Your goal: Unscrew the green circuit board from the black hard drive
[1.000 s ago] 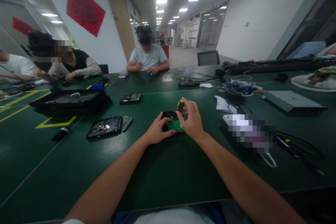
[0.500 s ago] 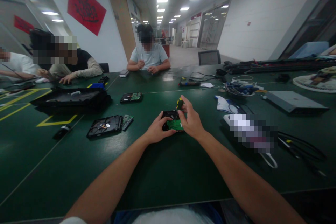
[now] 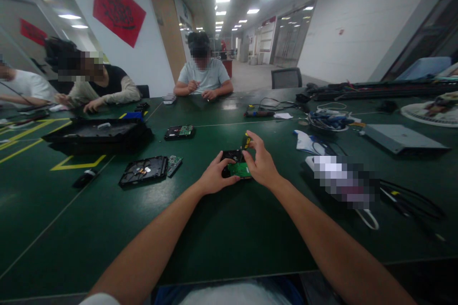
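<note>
A hard drive with a green circuit board [image 3: 240,169] lies on the table in front of me. My left hand [image 3: 216,175] grips it from the left, thumb along the near edge and fingers over the far side. In my right hand [image 3: 262,161], a screwdriver [image 3: 247,140] with a yellow and black handle stands nearly upright over the drive. Its handle is pinched between the fingers. The shaft points down at the drive's board side, and its tip is too small to make out.
To the left lie an opened drive casing [image 3: 143,171], a loose circuit board [image 3: 174,166], another hard drive [image 3: 179,132] and a black tray [image 3: 96,136]. On the right are a white-edged device [image 3: 311,162], cables [image 3: 411,195] and a grey metal box [image 3: 404,136]. Several people sit across the table.
The screwdriver's handle has turned and leans slightly further right in my right hand's fingers. My left hand and the hard drive stay in place.
</note>
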The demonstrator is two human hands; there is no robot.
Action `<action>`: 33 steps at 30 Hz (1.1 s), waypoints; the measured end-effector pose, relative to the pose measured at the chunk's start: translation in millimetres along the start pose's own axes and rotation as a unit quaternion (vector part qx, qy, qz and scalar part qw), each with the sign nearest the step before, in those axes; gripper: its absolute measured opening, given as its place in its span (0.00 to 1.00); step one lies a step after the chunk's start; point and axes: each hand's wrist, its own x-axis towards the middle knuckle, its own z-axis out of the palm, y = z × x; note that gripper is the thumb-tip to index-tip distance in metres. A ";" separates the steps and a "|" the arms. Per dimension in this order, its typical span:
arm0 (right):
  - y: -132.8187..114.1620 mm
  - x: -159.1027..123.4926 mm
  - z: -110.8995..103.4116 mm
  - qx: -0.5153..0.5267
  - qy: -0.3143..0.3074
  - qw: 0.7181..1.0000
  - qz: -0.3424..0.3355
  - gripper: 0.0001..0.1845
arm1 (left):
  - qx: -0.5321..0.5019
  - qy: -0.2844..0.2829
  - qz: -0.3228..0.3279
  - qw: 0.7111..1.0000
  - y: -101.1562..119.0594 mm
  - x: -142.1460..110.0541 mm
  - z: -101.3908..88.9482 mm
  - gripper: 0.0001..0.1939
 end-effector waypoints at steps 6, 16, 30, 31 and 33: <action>4.2 -1.4 1.9 -0.034 0.022 0.999 -0.025 0.33 | -0.003 -0.001 0.001 1.000 -0.4 0.1 -0.3 0.32; 4.8 -1.3 4.2 -0.073 0.044 0.996 -0.031 0.30 | -0.002 0.000 0.004 1.000 -1.1 0.1 0.6 0.33; 3.8 0.7 0.2 -0.072 0.051 0.995 -0.044 0.29 | -0.002 -0.003 -0.004 1.000 1.7 -0.5 -0.8 0.32; 3.0 1.1 -0.5 -0.075 0.051 0.995 -0.045 0.29 | -0.002 -0.004 -0.003 1.000 1.9 -0.5 -1.1 0.32; 0.9 1.7 -2.0 -0.075 0.043 0.995 -0.044 0.29 | -0.002 -0.004 -0.001 1.000 1.8 -0.5 -1.4 0.32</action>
